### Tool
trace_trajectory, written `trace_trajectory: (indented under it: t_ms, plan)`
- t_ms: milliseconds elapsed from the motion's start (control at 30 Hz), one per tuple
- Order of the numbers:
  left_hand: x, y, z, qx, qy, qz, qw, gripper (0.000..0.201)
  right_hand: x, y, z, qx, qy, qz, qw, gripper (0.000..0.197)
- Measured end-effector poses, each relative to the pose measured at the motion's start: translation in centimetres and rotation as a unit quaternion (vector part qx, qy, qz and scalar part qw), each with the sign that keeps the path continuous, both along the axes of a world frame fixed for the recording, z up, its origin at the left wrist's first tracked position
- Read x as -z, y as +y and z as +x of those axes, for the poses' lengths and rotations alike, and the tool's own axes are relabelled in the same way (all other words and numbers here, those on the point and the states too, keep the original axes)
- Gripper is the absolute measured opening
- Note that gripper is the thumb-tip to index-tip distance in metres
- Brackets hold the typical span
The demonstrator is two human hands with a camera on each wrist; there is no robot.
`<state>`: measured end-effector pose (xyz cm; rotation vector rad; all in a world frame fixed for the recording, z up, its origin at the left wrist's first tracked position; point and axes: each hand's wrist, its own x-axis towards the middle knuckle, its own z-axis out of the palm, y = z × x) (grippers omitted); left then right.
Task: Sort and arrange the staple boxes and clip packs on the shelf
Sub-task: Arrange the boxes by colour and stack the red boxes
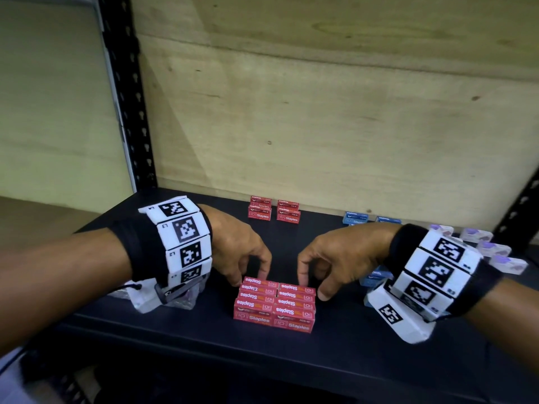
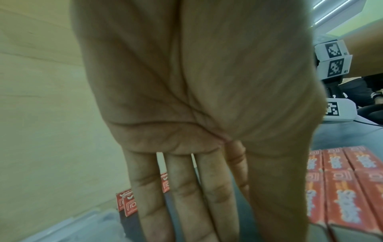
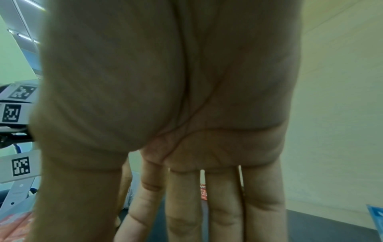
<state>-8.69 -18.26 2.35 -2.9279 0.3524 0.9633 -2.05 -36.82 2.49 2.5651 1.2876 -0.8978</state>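
Both hands are down on the black shelf board (image 1: 180, 339), bracketing a block of red cardboard staple boxes (image 1: 275, 304). The left hand (image 1: 236, 246) sets curled fingertips on the block's far left corner; the right hand (image 1: 338, 258) does the same at the far right, thumb low against the block's right side. Neither seems to lift anything: the grip reads as a light pinch-and-press from both ends, and I judge the purpose is to square the boxes into a tight, flush group. In both wrist views the fingers run fairly straight down, so how firmly they pinch I cannot tell.

The block between the hands shows two columns of four printed tops, eight boxes counted on top; whether a lower layer sits beneath is unclear. Beyond the fingertips, against the plywood back panel (image 1: 320, 112), stand two small stacks of red staple boxes (image 1: 274, 211), each apparently two high, so four there.

Beyond the right hand sit two blue boxes (image 1: 370, 221) near the back panel, and more blue boxes (image 1: 373, 277) lie just under the right wrist, mostly hidden and uncountable. To the outer side of the right hand lie clear clip packs with purple contents (image 1: 484, 243); I count about five. A clear pack (image 1: 163, 298) shows under the left wrist. Like seems grouped with like, presumably by colour and type.
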Motion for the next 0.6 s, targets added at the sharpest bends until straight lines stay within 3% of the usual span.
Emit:
trace_trajectory:
  t_ms: [333, 600]
  plan:
    - [0.1, 0.2, 0.4, -0.004, 0.009, -0.005, 1.0, 0.036, 0.1, 0.0, 0.0, -0.001, 0.004, -0.002, 1.0, 0.026]
    - [-0.4, 1.4, 2.0, -0.038, 0.012, -0.005, 0.999, 0.048, -0.9, 0.3, 1.7, 0.015, 0.009, -0.027, 0.999, 0.035]
